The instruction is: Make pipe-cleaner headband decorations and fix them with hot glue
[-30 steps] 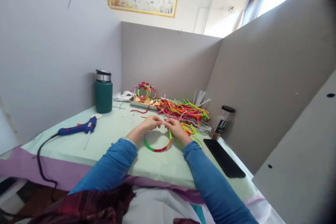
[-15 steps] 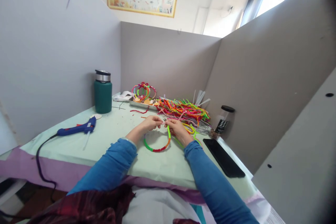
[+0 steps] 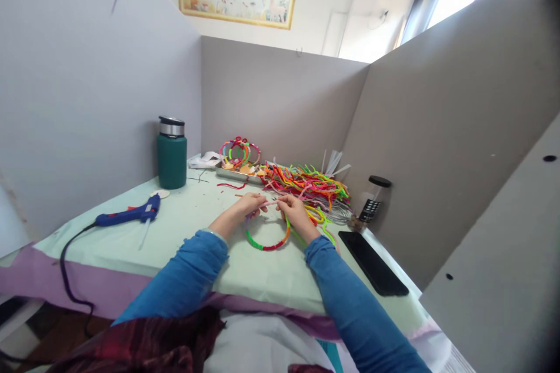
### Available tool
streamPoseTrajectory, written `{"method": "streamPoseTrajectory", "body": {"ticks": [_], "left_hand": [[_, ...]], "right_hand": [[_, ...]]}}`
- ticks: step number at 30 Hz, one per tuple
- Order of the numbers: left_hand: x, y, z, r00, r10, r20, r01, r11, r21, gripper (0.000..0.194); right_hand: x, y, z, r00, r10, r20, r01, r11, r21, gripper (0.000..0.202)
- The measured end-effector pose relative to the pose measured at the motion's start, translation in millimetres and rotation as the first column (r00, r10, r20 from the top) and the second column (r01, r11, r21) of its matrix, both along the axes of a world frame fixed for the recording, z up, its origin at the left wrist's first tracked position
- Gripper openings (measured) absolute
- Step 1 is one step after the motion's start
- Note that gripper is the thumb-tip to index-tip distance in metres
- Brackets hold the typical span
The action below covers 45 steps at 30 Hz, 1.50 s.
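Observation:
A ring wound in coloured pipe cleaner (image 3: 274, 246) hangs between my hands, its green, red, orange and yellow-green sections curving along the bottom. My left hand (image 3: 252, 205) is closed on the upper left of the ring, where a pale pink stretch runs across. With fingertips pinched, my right hand (image 3: 292, 210) grips the ring's upper right beside the yellow-green part. The pink piece spans the short gap between both sets of fingers. Fingers cover parts of the ring's top.
Behind my hands lies a heap of pipe cleaners (image 3: 306, 183), beside a metal tray (image 3: 238, 175) with finished rings (image 3: 238, 151). A glue gun (image 3: 129, 213) and green bottle (image 3: 171, 154) are left. At right are a black phone (image 3: 371, 262) and a dark-lidded jar (image 3: 374, 198).
My hands have drawn slightly apart, showing more of the pink stretch between them. The ring has shifted a little to the right and up.

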State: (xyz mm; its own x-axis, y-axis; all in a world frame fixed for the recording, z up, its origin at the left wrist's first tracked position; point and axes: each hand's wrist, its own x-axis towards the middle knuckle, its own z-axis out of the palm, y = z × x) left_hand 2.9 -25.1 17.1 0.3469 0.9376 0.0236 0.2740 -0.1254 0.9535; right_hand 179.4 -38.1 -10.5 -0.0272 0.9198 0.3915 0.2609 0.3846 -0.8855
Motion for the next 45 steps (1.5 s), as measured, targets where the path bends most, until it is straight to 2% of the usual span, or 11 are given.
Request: {"method": "streamPoseTrajectory", "body": {"ticks": [6,11,16,23,29,34,40,45], "left_hand": [[-2,0,-1.5,0.999,-0.042,0.014,0.042,0.999,0.010,0.025],[-2,-2,-0.4,1.000,-0.019,0.023,0.018,0.999,0.028,0.027],[-1,-4,1.5,0.999,-0.044,0.032,0.043,0.999,0.019,0.027],[1,-1,-0.7,0.995,-0.069,0.074,0.070,0.998,-0.007,0.028],[0,2,-3.1,0.992,-0.073,0.099,0.081,0.993,-0.080,0.032],[-1,1,-1.3,0.995,-0.009,0.103,0.015,0.998,-0.059,0.032],[2,-2,1.5,0.994,0.030,0.105,-0.028,0.999,-0.027,0.031],[2,-5,4.4,0.994,0.042,0.097,-0.040,0.999,-0.016,0.032]], "right_hand": [[-1,-4,2.4,0.993,0.012,0.117,-0.019,0.998,0.063,0.023],[-4,-7,2.9,0.990,-0.018,0.137,0.004,0.995,0.103,0.020],[-3,-7,0.7,0.982,-0.059,0.179,0.033,0.989,0.145,0.015],[-1,-3,-3.5,0.969,-0.162,0.185,0.127,0.975,0.184,0.013],[4,3,-5.5,0.963,-0.247,0.109,0.227,0.959,0.169,0.015],[3,2,-3.7,0.973,-0.185,0.135,0.163,0.973,0.161,0.020],[1,-2,-0.9,0.957,-0.220,0.188,0.176,0.958,0.227,0.019],[3,-1,-2.1,0.981,-0.121,0.149,0.092,0.977,0.191,0.020]]}}
